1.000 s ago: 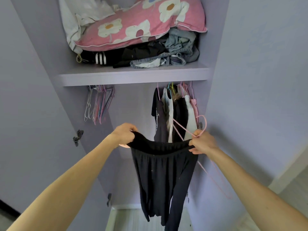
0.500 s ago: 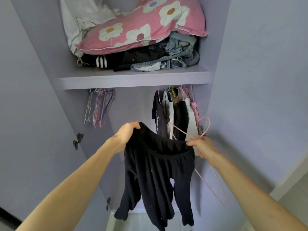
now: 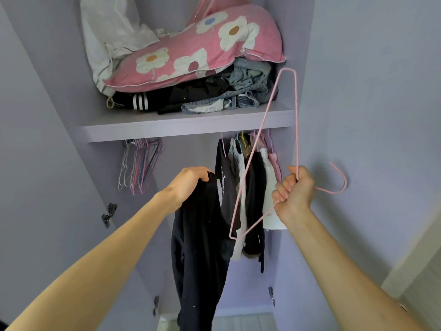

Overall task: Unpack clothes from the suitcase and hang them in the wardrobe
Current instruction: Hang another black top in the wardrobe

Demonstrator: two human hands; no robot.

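My left hand [image 3: 188, 185] grips the waistband of black trousers [image 3: 200, 254], which hang straight down in front of the open wardrobe. My right hand [image 3: 294, 191] grips a pink wire hanger [image 3: 296, 130] near its neck. The hanger stands tilted on end, its hook pointing right and its long bar running down to the left. The hanger and the trousers are apart. Behind them, several garments [image 3: 253, 187] hang on the rail under the shelf. No suitcase is in view.
A bunch of bare hangers [image 3: 139, 163] hangs at the rail's left end. The lilac shelf [image 3: 186, 129] above carries a pink flowered pillow [image 3: 191, 51], white cloth and folded dark and denim clothes. Wardrobe side walls stand close on both sides.
My right hand has let go of the waistband and swung the hanger upright and to the right. The trousers now hang from my left hand alone.
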